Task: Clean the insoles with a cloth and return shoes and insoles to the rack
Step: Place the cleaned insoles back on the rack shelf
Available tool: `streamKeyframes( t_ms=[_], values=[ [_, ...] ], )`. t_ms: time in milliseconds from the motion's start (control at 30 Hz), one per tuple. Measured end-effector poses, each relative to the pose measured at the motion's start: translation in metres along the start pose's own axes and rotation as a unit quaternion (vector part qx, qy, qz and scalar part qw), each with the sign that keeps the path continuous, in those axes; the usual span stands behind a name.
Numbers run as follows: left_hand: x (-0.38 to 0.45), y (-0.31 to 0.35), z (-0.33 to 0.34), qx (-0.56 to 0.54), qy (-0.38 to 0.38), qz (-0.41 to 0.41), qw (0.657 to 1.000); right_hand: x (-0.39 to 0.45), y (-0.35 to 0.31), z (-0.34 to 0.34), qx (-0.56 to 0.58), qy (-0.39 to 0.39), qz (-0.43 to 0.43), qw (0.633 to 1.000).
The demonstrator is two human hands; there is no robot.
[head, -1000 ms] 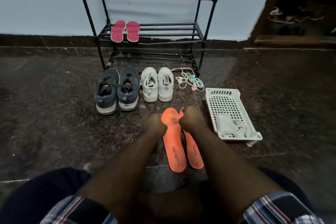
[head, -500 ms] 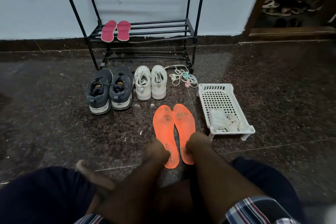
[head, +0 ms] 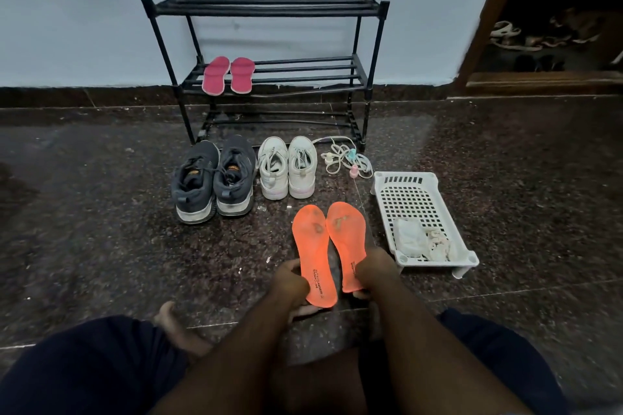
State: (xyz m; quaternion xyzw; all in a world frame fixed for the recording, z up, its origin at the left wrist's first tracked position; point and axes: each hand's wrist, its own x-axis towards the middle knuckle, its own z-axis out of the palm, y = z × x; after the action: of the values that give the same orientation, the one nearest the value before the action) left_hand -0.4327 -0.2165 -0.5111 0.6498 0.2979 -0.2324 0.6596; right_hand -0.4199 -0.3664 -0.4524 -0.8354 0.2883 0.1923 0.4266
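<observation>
Low at 6 o'clock, two orange insoles are gripped by their heels: the left one (head: 313, 256) by the left hand (head: 290, 283), the right one (head: 347, 242) by the right hand (head: 374, 269). Since a second ago they have been drawn back and laid side by side, soiled toes toward 12. Wiping seems next; a cloth (head: 409, 236) must be fetched from the white basket (head: 397, 178) at 2 o'clock.

dark speckled floor (head: 101, 229): grey shoes (head: 212, 182), white shoes (head: 288, 167), basket (head: 421, 212), rack (head: 269, 71).
</observation>
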Motion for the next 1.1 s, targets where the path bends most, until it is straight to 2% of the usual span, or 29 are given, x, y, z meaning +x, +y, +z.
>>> streamKeyframes(
  t_ms=[100,267,467,600,767,1000,1100],
  values=[
    [-0.004,0.012,-0.009,-0.015,-0.013,0.029,0.999,0.011,0.011,0.005,0.098,0.036,-0.028,0.994],
    [-0.018,0.042,-0.024,-0.039,-0.022,0.076,0.996,-0.003,-0.001,0.001,0.219,0.009,-0.088,0.972],
    [-0.026,0.093,-0.044,-0.037,-0.039,0.177,0.983,0.001,-0.035,-0.011,0.334,-0.013,-0.131,0.934],
    [-0.018,0.145,-0.050,-0.024,-0.036,0.241,0.970,0.020,-0.080,-0.026,0.355,-0.015,-0.165,0.920],
    [0.025,0.232,-0.049,-0.015,-0.023,0.308,0.951,0.067,-0.167,-0.047,0.336,-0.009,-0.233,0.913],
    [0.130,0.367,-0.043,-0.031,0.002,0.339,0.940,0.175,-0.303,-0.063,0.320,-0.028,-0.289,0.902],
    [0.167,0.409,-0.040,-0.047,0.011,0.315,0.948,0.221,-0.344,-0.058,0.318,-0.025,-0.285,0.904]
  ],
)
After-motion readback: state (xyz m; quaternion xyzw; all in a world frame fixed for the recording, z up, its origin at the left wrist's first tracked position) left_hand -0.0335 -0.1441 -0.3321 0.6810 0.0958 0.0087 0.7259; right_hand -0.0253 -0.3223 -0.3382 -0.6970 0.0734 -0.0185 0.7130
